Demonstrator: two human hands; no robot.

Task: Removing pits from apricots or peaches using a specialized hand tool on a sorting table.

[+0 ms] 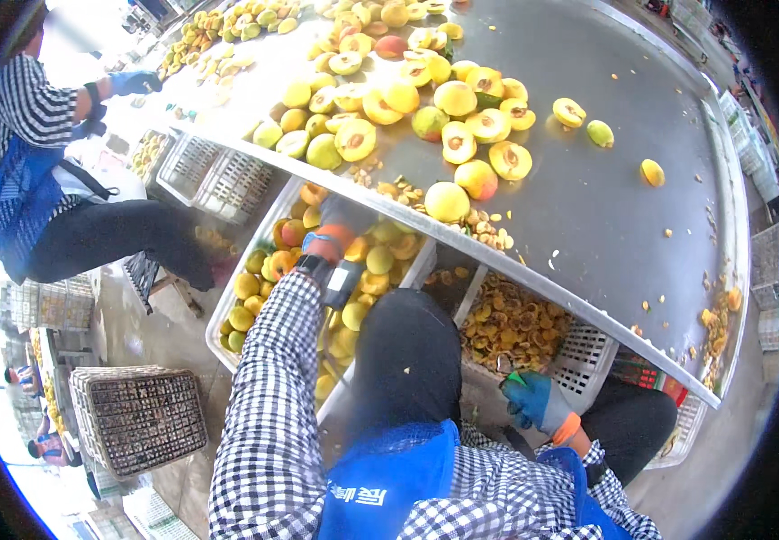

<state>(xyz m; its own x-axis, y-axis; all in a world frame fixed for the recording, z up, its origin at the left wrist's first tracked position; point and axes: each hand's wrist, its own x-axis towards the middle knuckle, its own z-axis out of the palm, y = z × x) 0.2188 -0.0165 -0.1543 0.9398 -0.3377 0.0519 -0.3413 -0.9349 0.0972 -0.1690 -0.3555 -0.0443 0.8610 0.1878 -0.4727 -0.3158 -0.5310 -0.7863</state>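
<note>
Peach crate — left hand inside, right hand apart

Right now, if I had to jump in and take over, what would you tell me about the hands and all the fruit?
Left hand: gloved, reaching into the white crate of whole peaches under the table edge; whether it grips one cannot be told.
Right hand: blue glove, low by the knee next to the crate of pits, closed around something small and greenish that is too blurred to name.
Done: halved peaches lie pitted on the metal table, mixed with whole ones.
Left: the white crate looks well filled with whole fruit.
A co-worker sits at the far left, working separately.
</note>
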